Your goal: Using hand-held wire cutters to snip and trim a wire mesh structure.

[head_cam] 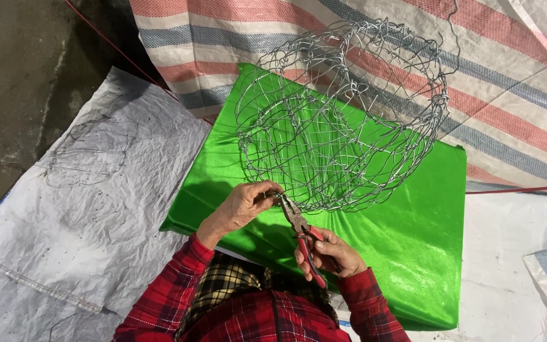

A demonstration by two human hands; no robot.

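Note:
A round basket of bent silver wire (340, 114) rests tilted on a shiny green cushion (413, 228). My left hand (243, 206) pinches the basket's near lower rim between fingers and thumb. My right hand (330, 253) is closed around the red handles of a pair of pliers (302, 234). The pliers' dark jaws point up and left, meeting the wire right beside my left fingertips. Both my sleeves are red plaid.
A crumpled white plastic sheet (90, 209) covers the floor at left, with a flat tangle of thin wire (87, 149) on it. A striped red, blue and white tarp (508, 76) lies behind. Bare dark concrete (20, 69) shows at the upper left.

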